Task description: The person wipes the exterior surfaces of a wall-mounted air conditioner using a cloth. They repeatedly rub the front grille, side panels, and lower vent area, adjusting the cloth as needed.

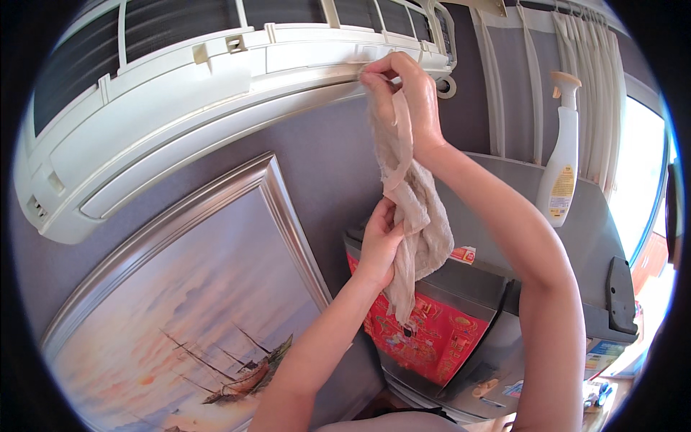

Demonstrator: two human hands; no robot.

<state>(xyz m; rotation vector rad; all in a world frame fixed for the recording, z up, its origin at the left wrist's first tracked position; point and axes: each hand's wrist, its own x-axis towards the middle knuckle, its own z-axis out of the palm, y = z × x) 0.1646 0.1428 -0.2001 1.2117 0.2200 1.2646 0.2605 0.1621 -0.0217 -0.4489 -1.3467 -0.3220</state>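
A damp-looking beige cloth (415,216) hangs between my two hands in front of the wall. My right hand (410,97) pinches its upper end at the lower edge of a white wall-mounted air conditioner (162,119), near the air outlet. Lower down, my left hand (382,237) grips the middle of the cloth, and its loose end dangles below. The air conditioner's front cover is off or raised, so dark filter panels (178,24) show behind white ribs. Whether my right fingertips touch the casing is hard to tell.
A framed ship painting (189,302) hangs below the air conditioner. To the right stands a grey refrigerator (486,189) with a red decorated poster (426,340) on its front. A white spray bottle (561,156) stands on its top, with curtains (588,97) behind.
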